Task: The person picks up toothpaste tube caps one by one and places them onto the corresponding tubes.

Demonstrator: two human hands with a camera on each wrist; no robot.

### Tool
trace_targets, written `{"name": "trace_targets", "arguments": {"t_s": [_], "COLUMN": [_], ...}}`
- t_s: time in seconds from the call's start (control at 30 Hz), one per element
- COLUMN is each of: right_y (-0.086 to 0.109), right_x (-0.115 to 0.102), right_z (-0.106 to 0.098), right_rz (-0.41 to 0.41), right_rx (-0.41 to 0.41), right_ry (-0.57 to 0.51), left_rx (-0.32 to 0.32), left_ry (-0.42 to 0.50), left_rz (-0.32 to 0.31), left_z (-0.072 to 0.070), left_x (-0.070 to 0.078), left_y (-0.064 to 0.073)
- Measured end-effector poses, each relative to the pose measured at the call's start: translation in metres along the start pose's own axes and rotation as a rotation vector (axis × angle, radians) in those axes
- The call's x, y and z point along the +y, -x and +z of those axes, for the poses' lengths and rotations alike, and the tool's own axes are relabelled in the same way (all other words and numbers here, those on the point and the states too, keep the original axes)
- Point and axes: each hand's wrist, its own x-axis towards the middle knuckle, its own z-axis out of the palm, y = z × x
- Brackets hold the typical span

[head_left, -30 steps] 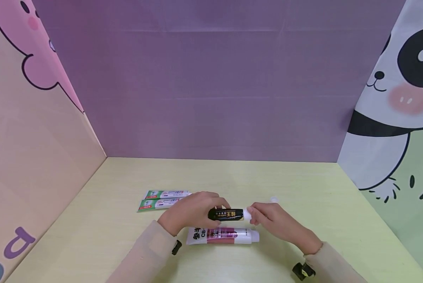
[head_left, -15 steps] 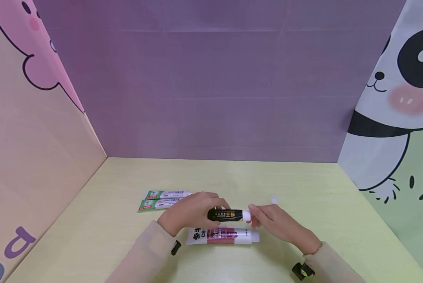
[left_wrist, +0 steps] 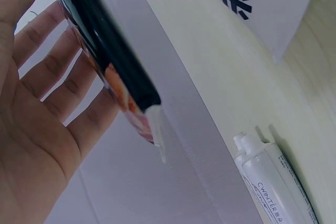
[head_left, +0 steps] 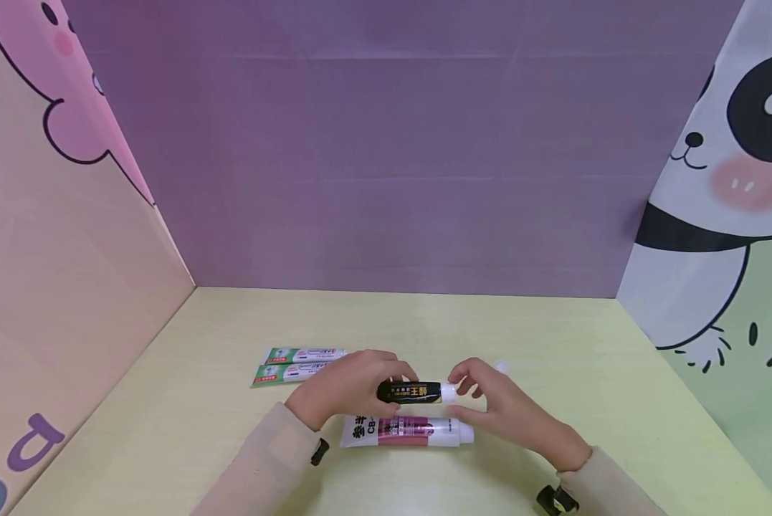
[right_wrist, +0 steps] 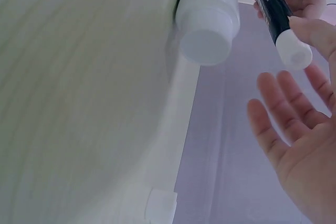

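My left hand (head_left: 353, 383) pinches a small black tube (head_left: 411, 392) with gold lettering between thumb and fingers, above the table. A white screw cap (head_left: 448, 393) sits on the tube's right end. In the left wrist view the tube's flat crimped end (left_wrist: 152, 124) points away from the palm. My right hand (head_left: 504, 405) is beside the cap, fingers spread apart and thumb below. In the right wrist view its thumb is right by the cap's edge. Just nearer than the black tube lies a larger white and pink tube (head_left: 405, 431), cap to the right.
Two green and white tubes (head_left: 289, 372) lie side by side behind my left hand, which hides their right ends. A small white cap-like piece (head_left: 502, 367) lies behind my right hand. A purple wall (head_left: 398, 179) and two printed side walls bound the table (head_left: 231, 444).
My right hand's fingers were pinching the white cap and have spread off it. The left hand and black tube have hardly moved.
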Motion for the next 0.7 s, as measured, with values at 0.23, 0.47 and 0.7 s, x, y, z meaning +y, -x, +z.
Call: {"name": "trace_targets", "arguments": {"t_s": [0.23,0.47,0.7], "right_y": [0.0002,-0.0005,-0.0013], "right_x": [-0.002,-0.0007,-0.0004], "right_z": [0.0024,0.0039,0.005], "right_rz": [-0.106,-0.14,-0.12], "right_rx": [0.041,0.046,0.039], "right_ry": [0.015,0.054,0.055], "left_rx": [0.002,0.008,0.009], "left_ry": [0.0,0.006,0.011], "left_rz": [-0.009,-0.001,-0.004], "left_z": [0.0005,0.0002,0.0006], "left_x": [0.0002,0.0016,0.0016], "left_y": [-0.0002,-0.0001,0.0004]}}
